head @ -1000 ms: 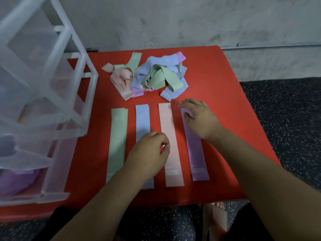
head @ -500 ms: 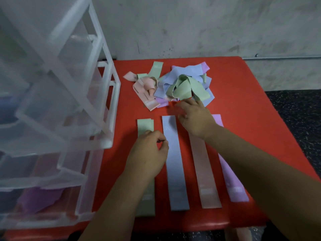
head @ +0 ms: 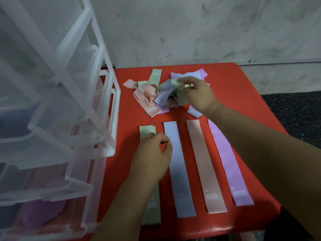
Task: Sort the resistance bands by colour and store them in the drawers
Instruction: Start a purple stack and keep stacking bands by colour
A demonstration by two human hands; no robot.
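Four sorted rows point(head: 180, 171) on desk point(head: 243, 87); pile point(head: 163, 97) left, drawers point(head: 43, 180) pending. Right hand point(head: 198, 94) pinches green band point(head: 182, 100); left hand point(head: 152, 157) fingers point(head: 165, 140) curled, grip unclear.

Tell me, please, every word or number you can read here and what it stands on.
"20": far end of the flat blue band.
"10": far end of the flat purple band.
Too blurred to read: the pale patches at the bands' near ends.
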